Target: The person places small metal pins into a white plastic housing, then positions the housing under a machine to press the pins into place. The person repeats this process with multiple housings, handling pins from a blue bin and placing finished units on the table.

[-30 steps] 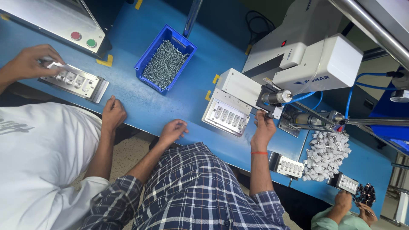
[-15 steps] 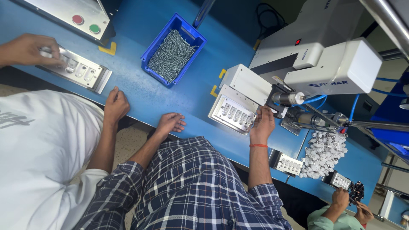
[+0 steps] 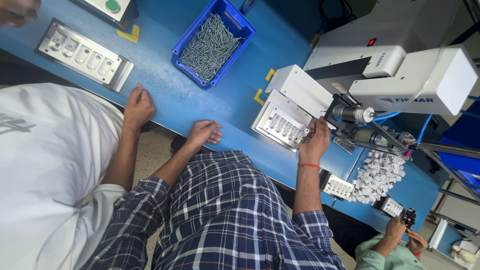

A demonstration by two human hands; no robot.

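Two hands are seen at the blue table [image 3: 225, 100] (smooth, painted). A white boxy dispensing machine [image 3: 400, 60] is mounted at the table's far right, with its metal nozzle [image 3: 352, 114] pointed sideways.

A blue plastic bin [image 3: 239, 22] is filled with loose steel screws [image 3: 207, 47], well apart from both hands.

The slotted metal fixture [image 3: 280, 125] (flat, rectangular, brushed, with rows of small pockets) is set in front of the machine, with its long axis run roughly along the table edge. A pile of small white plastic parts [image 3: 377, 172] is heaped further right.

The right hand [image 3: 315, 142] is placed at the fixture's right end, fingers curled against it. Whether anything is gripped cannot be told.

The left hand [image 3: 202, 132] is laid loosely spread and empty on the near table edge, left of the fixture and apart from it, so the right hand is nearer.

A co-worker's hand [image 3: 138, 106] is rested further left.
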